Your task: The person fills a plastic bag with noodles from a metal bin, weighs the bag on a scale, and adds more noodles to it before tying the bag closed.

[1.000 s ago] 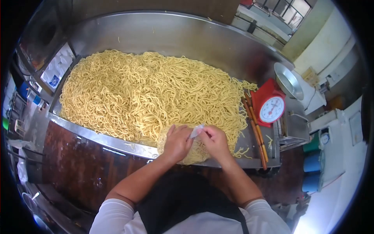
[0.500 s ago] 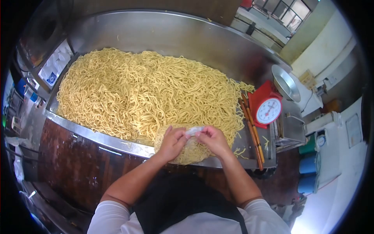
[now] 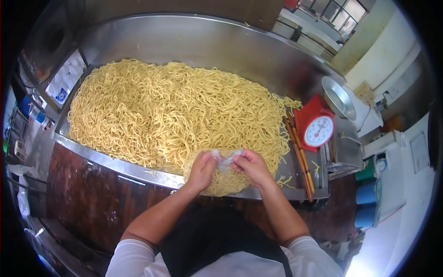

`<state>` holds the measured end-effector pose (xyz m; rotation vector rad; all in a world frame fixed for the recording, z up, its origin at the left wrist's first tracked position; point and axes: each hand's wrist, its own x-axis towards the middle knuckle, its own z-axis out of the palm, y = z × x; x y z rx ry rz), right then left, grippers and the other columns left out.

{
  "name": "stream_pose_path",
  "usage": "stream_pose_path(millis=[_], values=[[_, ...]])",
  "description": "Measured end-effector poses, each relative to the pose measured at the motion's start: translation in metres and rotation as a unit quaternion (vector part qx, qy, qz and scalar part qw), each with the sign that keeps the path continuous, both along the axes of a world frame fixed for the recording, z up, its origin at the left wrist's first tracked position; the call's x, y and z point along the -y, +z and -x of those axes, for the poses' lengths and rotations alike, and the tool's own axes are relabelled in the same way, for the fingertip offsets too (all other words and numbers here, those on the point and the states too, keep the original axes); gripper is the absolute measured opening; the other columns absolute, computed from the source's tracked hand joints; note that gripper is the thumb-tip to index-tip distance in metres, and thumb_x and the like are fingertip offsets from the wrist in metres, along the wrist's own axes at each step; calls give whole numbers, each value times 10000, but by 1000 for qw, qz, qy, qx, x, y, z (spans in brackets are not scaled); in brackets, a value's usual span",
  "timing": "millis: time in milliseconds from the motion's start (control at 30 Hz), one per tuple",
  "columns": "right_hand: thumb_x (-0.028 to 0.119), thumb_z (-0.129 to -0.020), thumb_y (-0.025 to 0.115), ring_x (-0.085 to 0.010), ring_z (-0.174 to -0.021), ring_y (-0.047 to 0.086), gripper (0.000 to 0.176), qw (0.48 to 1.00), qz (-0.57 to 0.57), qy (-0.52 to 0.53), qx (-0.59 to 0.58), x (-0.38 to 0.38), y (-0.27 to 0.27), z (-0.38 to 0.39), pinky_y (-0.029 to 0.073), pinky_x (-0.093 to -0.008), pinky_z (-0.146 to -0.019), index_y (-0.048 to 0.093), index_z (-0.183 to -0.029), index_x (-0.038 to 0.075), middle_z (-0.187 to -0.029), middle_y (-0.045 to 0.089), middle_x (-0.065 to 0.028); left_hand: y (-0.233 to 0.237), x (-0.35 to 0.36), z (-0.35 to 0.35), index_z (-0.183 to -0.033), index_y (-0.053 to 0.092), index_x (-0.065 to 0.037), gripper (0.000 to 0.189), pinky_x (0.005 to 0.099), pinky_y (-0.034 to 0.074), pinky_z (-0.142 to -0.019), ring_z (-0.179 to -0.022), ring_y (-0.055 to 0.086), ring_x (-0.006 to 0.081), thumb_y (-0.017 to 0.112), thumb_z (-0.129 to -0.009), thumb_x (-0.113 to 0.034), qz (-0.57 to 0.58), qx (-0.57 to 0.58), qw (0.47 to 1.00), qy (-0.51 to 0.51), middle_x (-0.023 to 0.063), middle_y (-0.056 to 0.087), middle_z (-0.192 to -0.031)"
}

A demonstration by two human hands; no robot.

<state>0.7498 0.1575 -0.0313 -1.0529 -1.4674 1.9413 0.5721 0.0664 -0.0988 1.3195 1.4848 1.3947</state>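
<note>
A clear plastic bag (image 3: 226, 183) filled with noodles rests at the near edge of a metal tray. My left hand (image 3: 203, 170) pinches one side of the bag's gathered top. On the other side, my right hand (image 3: 252, 167) pinches the same top, with thin white plastic stretched between the two. Behind both hands a wide heap of yellow noodles (image 3: 170, 106) covers much of the tray.
Right of the heap lie brown sticks (image 3: 300, 159) beside a red scale (image 3: 304, 116) with a round dial. A metal pan (image 3: 338, 98) sits on the scale. The tray's front rim (image 3: 110, 161) runs before me. Blue bins (image 3: 367, 194) stand at the right.
My left hand has turned more upright and its fingers have shifted on the bag's top. The plastic between my hands is more spread out.
</note>
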Motion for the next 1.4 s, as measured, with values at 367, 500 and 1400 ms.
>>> stream_pose_path(millis=[367,500,1400], values=[[56,-905,616,-70,-715,588,112,996,-82,-14,36,7,5,9,475,-223,-641,671,-974,-13,-841,672,-18,40,10,5,-1137,620,-72,289,528,344,-1074,-1134,589,211,661,-856,-128,-23,-97,992,-74,61,656,-1122],[93,-900,612,-72,-709,586,121,993,-109,1,51,2,-4,7,464,-224,-627,673,-949,0,-819,670,-19,28,11,-3,-1125,637,-113,320,586,253,-1112,-1162,580,278,689,-812,-158,-40,-185,981,-29,87,649,-1136],[227,-935,653,-64,-616,518,194,996,-60,27,68,3,8,8,387,-207,-517,645,-885,39,-744,599,9,37,7,-5,-1146,653,-135,255,554,226,-1128,-1149,575,286,591,-916,-225,-10,-190,981,-43,82,665,-1135]])
